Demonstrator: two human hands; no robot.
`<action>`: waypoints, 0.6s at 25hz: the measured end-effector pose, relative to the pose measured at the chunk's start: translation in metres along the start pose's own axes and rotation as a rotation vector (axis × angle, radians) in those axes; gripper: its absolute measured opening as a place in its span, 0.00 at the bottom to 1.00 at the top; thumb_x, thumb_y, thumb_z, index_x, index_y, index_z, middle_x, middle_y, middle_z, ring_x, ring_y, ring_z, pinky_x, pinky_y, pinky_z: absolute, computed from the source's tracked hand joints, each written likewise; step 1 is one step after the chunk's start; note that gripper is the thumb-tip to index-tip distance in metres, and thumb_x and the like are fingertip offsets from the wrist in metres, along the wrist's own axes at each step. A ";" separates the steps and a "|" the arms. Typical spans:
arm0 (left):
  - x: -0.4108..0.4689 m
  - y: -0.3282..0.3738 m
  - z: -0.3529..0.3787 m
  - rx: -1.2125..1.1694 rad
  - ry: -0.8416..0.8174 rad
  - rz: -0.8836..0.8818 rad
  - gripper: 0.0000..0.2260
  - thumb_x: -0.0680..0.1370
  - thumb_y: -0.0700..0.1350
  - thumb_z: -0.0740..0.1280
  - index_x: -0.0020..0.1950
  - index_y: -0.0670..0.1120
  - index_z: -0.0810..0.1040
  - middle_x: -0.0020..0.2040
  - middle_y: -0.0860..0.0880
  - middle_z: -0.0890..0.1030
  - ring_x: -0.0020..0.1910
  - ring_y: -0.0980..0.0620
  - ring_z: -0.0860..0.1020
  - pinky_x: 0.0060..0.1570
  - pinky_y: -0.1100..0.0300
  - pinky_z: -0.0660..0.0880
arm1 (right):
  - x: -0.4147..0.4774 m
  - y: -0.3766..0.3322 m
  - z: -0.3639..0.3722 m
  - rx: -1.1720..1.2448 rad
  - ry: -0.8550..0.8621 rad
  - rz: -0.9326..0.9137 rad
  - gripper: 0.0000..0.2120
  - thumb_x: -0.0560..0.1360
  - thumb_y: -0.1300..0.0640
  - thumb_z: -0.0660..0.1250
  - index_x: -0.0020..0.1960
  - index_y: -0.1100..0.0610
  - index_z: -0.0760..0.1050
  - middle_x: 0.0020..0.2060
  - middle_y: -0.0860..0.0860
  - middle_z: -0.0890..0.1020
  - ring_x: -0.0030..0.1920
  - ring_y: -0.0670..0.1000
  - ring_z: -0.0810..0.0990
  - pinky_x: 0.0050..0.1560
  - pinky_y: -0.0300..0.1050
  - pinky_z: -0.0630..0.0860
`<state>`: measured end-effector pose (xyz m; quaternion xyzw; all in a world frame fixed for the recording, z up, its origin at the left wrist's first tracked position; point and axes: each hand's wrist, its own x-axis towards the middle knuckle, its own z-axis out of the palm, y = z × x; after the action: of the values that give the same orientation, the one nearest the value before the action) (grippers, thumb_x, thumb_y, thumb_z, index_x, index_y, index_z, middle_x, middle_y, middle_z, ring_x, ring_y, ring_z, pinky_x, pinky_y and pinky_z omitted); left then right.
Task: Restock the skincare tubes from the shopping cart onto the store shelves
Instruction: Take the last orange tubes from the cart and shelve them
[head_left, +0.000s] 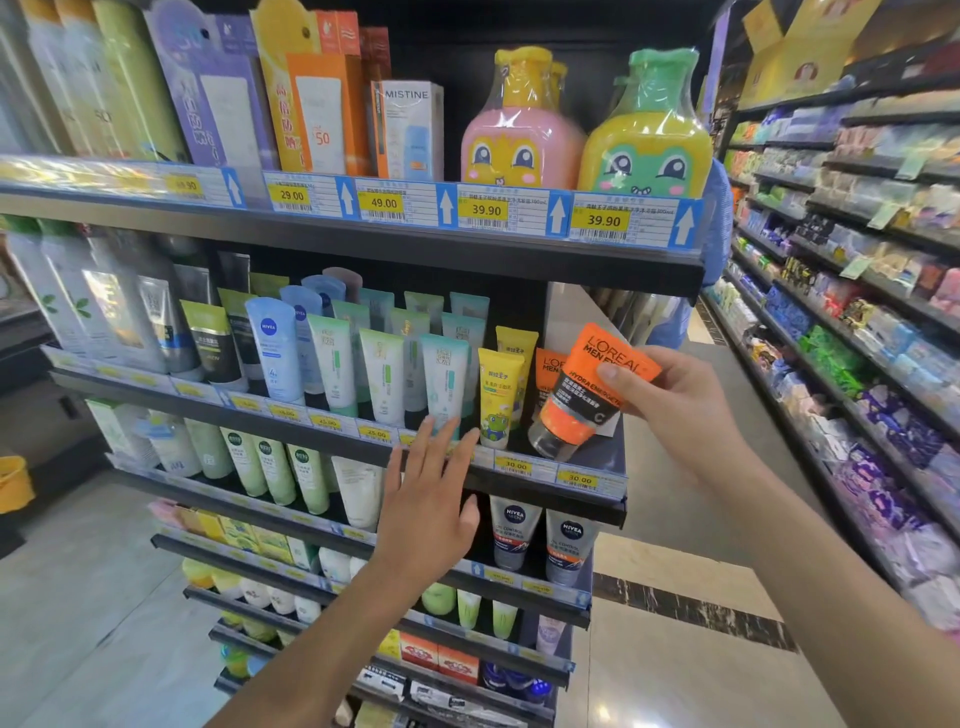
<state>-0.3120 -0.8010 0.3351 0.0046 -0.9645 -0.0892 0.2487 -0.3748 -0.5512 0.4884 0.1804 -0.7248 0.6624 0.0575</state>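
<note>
1. Head view: the right grip (675, 405) is pinched on the crimped top end of the orange tube (582, 400), thumb on its front.
2. That tube tilts cap-down at the right end of the middle shelf (519, 491), near side of a matching tube (546, 371); whether its cap rests there I cannot tell.
3. It is orange with a dark grey band, a smoky cap and L'OREAL MEN lettering.
4. Left of it, the left grip (426, 499) has straight, spread fingers over the shelf's price strip and holds nothing.
</note>
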 end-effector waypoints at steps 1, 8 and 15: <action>-0.001 -0.001 0.002 0.016 -0.007 0.008 0.35 0.78 0.52 0.65 0.84 0.53 0.54 0.85 0.50 0.53 0.84 0.48 0.45 0.79 0.37 0.56 | 0.004 0.001 0.001 -0.023 0.008 -0.012 0.06 0.76 0.57 0.74 0.52 0.56 0.83 0.46 0.49 0.88 0.49 0.48 0.86 0.46 0.38 0.83; -0.003 -0.001 0.008 0.053 0.006 -0.001 0.35 0.78 0.50 0.66 0.83 0.52 0.55 0.84 0.49 0.55 0.84 0.47 0.47 0.77 0.37 0.60 | 0.030 0.017 0.019 -0.299 0.011 -0.099 0.05 0.76 0.51 0.73 0.52 0.47 0.82 0.46 0.36 0.83 0.48 0.39 0.82 0.46 0.34 0.77; -0.003 -0.001 0.010 0.097 -0.015 -0.001 0.37 0.78 0.52 0.65 0.84 0.51 0.53 0.85 0.48 0.53 0.84 0.45 0.45 0.77 0.36 0.60 | 0.036 0.050 0.034 -0.318 -0.078 -0.046 0.07 0.76 0.52 0.73 0.51 0.41 0.79 0.45 0.34 0.80 0.48 0.38 0.81 0.46 0.36 0.76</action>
<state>-0.3139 -0.8005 0.3251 0.0164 -0.9695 -0.0425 0.2408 -0.4194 -0.5882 0.4493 0.2111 -0.8178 0.5305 0.0724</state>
